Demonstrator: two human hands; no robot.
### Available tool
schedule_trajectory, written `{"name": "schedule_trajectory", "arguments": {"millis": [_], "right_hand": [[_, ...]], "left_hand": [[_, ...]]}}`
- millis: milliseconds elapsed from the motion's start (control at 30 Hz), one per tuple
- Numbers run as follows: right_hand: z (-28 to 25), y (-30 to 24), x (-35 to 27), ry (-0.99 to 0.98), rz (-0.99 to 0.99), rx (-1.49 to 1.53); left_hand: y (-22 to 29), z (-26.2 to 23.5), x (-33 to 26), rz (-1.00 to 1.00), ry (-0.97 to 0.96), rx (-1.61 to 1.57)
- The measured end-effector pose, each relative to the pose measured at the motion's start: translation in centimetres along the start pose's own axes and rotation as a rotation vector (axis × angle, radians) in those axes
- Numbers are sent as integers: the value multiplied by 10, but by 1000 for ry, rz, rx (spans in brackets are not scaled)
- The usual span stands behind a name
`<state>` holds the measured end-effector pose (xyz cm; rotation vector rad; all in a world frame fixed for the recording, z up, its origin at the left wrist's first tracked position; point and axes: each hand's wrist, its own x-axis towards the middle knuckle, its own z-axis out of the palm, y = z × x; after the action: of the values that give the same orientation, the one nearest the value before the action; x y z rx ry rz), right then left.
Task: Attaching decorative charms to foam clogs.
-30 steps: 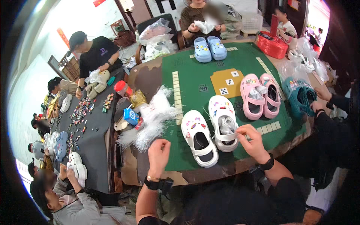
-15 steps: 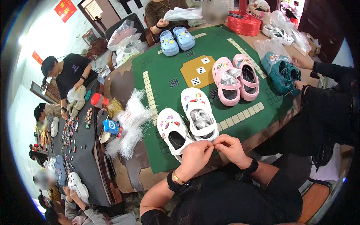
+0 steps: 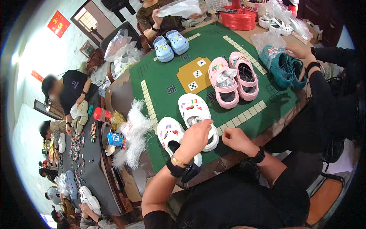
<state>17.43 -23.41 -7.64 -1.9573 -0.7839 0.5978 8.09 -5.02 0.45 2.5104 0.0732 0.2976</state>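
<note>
A white clog (image 3: 169, 131) with colourful charms stands at the near edge of the green mat (image 3: 160, 80). Right of it is its mate, another white clog (image 3: 191, 105), with crumpled grey stuffing in its opening. My left hand (image 3: 196, 139) is closed over the heel ends of the pair, fingertips pinched above the right clog's strap; anything in them is too small to make out. Just to the right of that clog's heel, my right hand (image 3: 239, 140) is also closed in a pinch, its contents hidden. The two hands are apart.
Pink clogs (image 3: 223, 82), blue clogs (image 3: 164, 51) and teal clogs (image 3: 280, 66) stand on the mat; a neighbour's hands touch the teal pair. White plastic strands (image 3: 135, 126) lie at the left. Across the table another person holds a clear bag (image 3: 181, 8).
My hands, which were together at the right white clog's heel, have separated; the left has risen over the strap. The neighbour at the right has shifted their grip on the teal clogs.
</note>
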Motion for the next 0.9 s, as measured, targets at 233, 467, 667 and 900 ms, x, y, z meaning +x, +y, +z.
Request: {"name": "schedule_trajectory", "arguments": {"millis": [233,467,667,900], "right_hand": [[4,-9,23,-28,-180,-207],[1,-26,32,-93,-175,-359],[-5,-27,19,-176,-113,-481],[2,-34,30,-80,-182,-395]], "left_hand": [[-24,3,8,-216,-125,21],[-27,2,9,-238,-155,-22],[-28,1,8,-235,-147,-45],[-25,1,8,-189,-143,-65]]}}
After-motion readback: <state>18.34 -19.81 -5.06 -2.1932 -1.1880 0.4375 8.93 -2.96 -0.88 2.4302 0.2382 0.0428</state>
